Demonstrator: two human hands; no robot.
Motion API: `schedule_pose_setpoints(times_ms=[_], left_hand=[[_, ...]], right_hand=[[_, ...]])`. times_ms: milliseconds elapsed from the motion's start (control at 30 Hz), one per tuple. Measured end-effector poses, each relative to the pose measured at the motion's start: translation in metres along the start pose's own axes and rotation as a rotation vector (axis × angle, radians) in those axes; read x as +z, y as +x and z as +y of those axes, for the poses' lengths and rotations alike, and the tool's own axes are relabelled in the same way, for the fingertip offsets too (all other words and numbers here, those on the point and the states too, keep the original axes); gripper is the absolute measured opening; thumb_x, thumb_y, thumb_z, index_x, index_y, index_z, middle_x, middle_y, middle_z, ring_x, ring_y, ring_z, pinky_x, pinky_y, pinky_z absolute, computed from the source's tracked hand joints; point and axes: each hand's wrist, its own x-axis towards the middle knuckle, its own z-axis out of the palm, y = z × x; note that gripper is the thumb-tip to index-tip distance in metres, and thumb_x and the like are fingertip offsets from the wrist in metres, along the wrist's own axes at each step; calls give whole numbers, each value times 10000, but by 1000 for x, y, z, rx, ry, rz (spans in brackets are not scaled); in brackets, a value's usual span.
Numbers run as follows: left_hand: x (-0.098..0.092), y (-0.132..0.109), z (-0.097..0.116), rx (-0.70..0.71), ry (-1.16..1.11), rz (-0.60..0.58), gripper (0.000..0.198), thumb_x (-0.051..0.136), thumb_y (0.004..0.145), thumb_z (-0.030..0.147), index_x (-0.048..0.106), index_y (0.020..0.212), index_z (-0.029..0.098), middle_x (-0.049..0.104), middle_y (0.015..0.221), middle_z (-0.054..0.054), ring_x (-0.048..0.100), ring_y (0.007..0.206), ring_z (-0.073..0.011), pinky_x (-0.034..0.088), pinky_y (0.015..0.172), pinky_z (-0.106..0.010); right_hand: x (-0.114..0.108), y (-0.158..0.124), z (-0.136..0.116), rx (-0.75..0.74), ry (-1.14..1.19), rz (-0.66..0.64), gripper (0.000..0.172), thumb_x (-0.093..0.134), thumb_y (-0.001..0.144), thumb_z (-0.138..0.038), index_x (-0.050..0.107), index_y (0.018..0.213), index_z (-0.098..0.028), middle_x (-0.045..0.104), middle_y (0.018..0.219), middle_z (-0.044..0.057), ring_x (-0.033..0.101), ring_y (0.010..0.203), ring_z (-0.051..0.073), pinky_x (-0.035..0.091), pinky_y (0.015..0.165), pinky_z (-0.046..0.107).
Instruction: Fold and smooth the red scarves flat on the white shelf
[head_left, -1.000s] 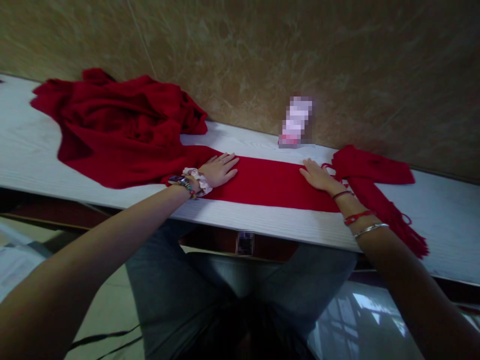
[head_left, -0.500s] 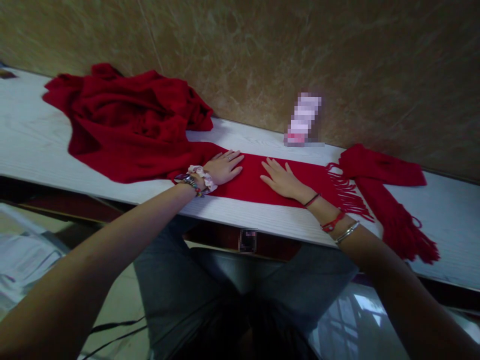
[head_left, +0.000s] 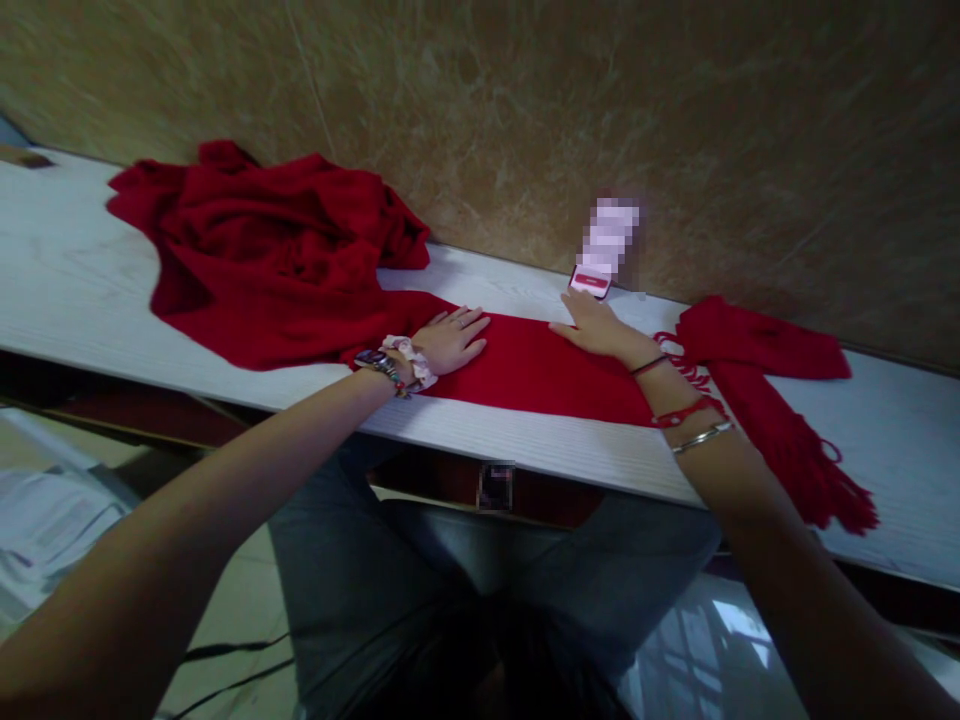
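A red scarf (head_left: 525,365) lies along the bench top, flat in the middle and bunched into a loose heap at the left. Its fringed end is at the right, partly behind my right wrist. My left hand (head_left: 451,342) rests palm down on the flat stretch beside the heap, fingers spread. Over the scarf's far edge is my right hand (head_left: 604,328), fingers extended, with the fingertips at the lower end of a phone (head_left: 609,245). Whether they touch the phone, I cannot tell. Another red fringed piece (head_left: 769,375) lies folded and bent at the right.
The phone leans on the brown marbled wall (head_left: 480,120) behind the narrow white bench top (head_left: 525,440). A brown object (head_left: 26,157) lies at the far left. Below left stands a white item (head_left: 56,520). My legs (head_left: 337,570) are under the front edge.
My right hand has moved away from me and to the right, from the middle of the flat scarf to the phone's lower end. My left hand stays on the scarf.
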Motion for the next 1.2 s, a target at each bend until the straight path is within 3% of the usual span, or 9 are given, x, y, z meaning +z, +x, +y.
schedule_pose_setpoints(times_ms=[233,300,433,567,700,767,867,1033,1200], left_hand=[[-20,2,27,257,49,279,341,355,881,210,597,1118,165,558,1102,-119,543,993,-219,423,856,-364],[-22,9,37,348,31,285,320,367,876,213,610,1078,165,564,1053,-111,544,948,-208,432,820,-344],[-12,22,41,450,-12,171,335,383,875,233,579,1141,179,551,1084,-101,532,966,-193,428,837,-326],[-2,21,30,219,-74,111,420,357,904,369,459,1289,235,455,1283,-97,441,1158,-250,353,965,-454],[-4,14,25,-1,-71,-39,519,293,910,493,306,1389,295,219,1477,-68,186,1332,-367,205,999,-630],[-7,13,26,-13,-65,-102,540,271,913,502,251,1412,298,160,1499,-58,123,1348,-384,192,996,-646],[-10,13,28,-23,-44,-137,544,261,918,493,231,1421,287,140,1504,-63,116,1353,-378,194,1002,-641],[-9,12,28,-13,-28,-85,533,258,921,482,264,1412,277,179,1496,-57,153,1354,-348,214,1025,-601],[-8,12,28,-16,-47,-54,520,248,921,465,287,1404,276,208,1487,-54,174,1351,-341,225,1020,-594]], right_hand=[[25,24,-22,-245,84,50,639,307,905,-463,267,1401,-62,227,1483,157,153,1375,256,192,1100,444],[25,23,-17,-274,89,75,667,308,899,-497,236,1415,-81,193,1494,150,121,1381,255,180,1099,454],[18,14,-6,-321,77,35,603,263,908,-512,238,1423,-199,142,1514,79,91,1384,259,166,1085,510],[17,1,13,-287,64,-89,529,217,932,-446,241,1421,-244,186,1505,43,145,1378,230,140,1095,506],[15,-5,40,-107,33,-82,525,224,932,-399,264,1415,-197,192,1501,76,150,1375,257,153,1087,523],[12,-6,44,-84,36,-30,537,237,930,-403,259,1416,-177,169,1505,95,142,1376,264,162,1081,528],[8,-7,29,-180,106,36,566,246,929,-435,200,1433,-181,132,1514,86,113,1385,221,152,1097,487],[10,-7,3,-349,141,-93,535,298,917,-460,276,1407,-248,208,1500,39,167,1375,214,126,1101,499],[20,-2,26,-246,137,-57,525,290,923,-423,302,1400,-205,252,1484,77,209,1363,227,157,1093,511]])
